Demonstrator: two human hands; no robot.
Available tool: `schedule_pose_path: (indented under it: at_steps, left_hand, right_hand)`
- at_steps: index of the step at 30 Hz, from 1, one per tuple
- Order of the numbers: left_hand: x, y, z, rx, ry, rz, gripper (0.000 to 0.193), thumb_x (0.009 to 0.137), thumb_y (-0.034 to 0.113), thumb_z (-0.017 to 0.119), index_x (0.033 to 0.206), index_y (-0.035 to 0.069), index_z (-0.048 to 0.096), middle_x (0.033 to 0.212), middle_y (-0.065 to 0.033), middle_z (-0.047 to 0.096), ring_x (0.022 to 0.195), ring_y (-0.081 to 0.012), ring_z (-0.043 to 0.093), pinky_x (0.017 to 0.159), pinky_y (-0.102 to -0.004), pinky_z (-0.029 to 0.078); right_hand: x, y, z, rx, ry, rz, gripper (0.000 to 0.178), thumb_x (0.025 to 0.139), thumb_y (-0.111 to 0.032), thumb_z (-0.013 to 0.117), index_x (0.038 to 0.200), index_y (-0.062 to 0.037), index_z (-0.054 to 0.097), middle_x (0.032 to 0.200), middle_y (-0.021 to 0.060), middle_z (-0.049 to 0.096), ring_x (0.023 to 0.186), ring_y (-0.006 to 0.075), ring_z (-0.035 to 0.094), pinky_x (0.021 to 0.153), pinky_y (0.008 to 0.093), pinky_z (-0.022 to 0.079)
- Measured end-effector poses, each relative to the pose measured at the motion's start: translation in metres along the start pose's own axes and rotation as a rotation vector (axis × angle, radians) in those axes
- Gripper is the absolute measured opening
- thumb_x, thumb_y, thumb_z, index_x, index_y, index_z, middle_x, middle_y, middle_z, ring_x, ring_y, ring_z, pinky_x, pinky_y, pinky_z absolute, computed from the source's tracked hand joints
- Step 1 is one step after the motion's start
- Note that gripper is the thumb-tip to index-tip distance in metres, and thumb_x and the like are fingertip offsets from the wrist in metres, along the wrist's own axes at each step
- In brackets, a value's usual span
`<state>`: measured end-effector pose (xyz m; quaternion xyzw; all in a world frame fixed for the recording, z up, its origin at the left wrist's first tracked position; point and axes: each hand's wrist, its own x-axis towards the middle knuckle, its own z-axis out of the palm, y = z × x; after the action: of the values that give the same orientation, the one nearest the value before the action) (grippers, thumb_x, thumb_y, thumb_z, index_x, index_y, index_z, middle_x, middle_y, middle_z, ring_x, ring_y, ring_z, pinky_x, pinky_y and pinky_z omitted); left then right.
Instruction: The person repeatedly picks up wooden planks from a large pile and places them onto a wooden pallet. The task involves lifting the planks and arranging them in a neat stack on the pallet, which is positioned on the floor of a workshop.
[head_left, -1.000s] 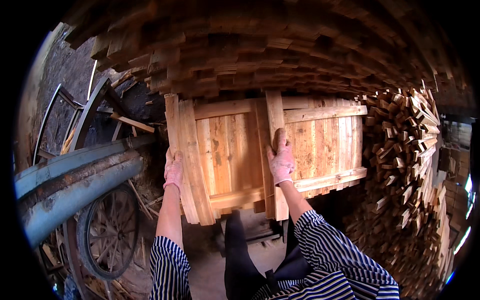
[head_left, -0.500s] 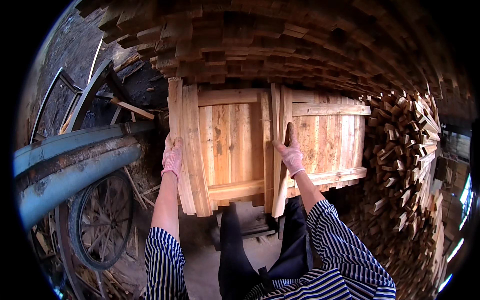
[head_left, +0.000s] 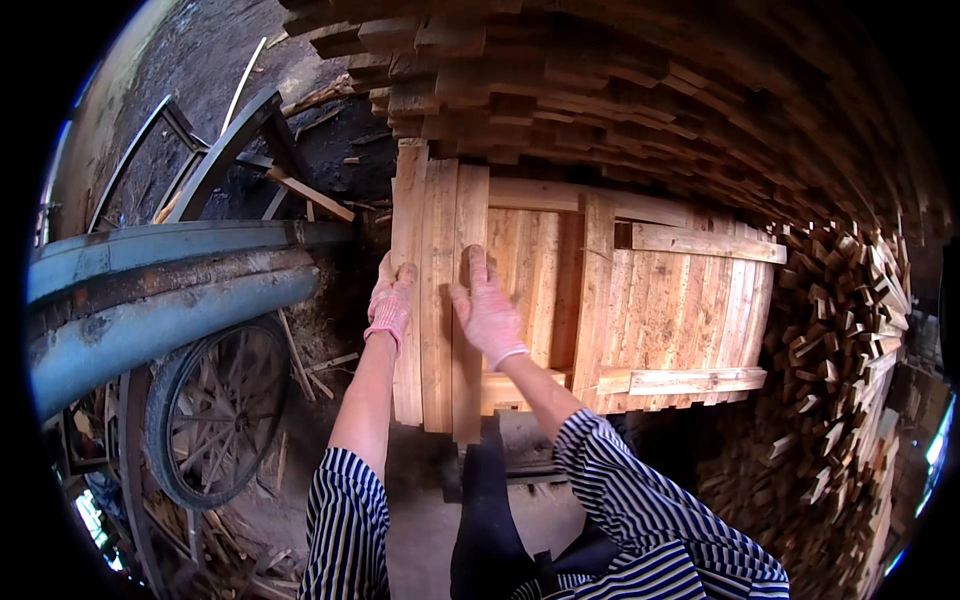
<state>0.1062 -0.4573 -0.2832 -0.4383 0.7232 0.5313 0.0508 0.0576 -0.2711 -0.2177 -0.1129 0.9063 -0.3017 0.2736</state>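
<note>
Both my hands wear pale pink gloves. My left hand (head_left: 390,300) curls over the left edge of several upright planks (head_left: 432,330) that lean against the left side of a wooden slatted panel (head_left: 680,310). My right hand (head_left: 485,312) grips the rightmost of these, a narrow upright plank (head_left: 468,390), with fingers laid up its face. My striped sleeves come in from below.
A tall stack of sawn boards (head_left: 600,100) overhangs the panel. A heap of short offcuts (head_left: 840,350) fills the right. On the left lie blue cart shafts (head_left: 150,300) and a spoked cart wheel (head_left: 215,410). Wood scraps litter the dirt floor.
My right hand has carried the narrow plank from the panel's middle to its left side, beside the other upright planks. My left hand has stayed on the left edge.
</note>
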Motion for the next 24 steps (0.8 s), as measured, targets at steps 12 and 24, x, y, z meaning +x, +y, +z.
schedule_pose_path:
  at_steps: [12,24]
  left_hand:
    - [-0.015,0.019,-0.001,-0.329,-0.166,-0.178,0.054,0.104,0.027,0.058,0.154,0.020,0.038,0.136,-0.0116,0.058,0.119,-0.0269,0.060,0.102,-0.0410,0.051]
    - [-0.025,0.048,0.019,0.194,0.073,-0.151,0.078,0.103,0.052,0.052,0.162,0.010,0.022,0.156,-0.0169,0.042,0.134,-0.0327,0.051,0.110,-0.0442,0.045]
  right_hand:
    - [-0.009,0.074,-0.034,0.171,0.298,0.150,0.068,0.099,-0.034,0.055,0.157,-0.0090,0.032,0.127,0.0289,0.059,0.114,0.0431,0.059,0.099,0.0502,0.048]
    - [-0.112,0.153,-0.128,0.536,0.209,0.207,0.085,0.101,-0.045,0.052,0.162,-0.0035,0.010,0.165,0.0305,0.017,0.154,0.0433,0.020,0.125,0.0416,0.021]
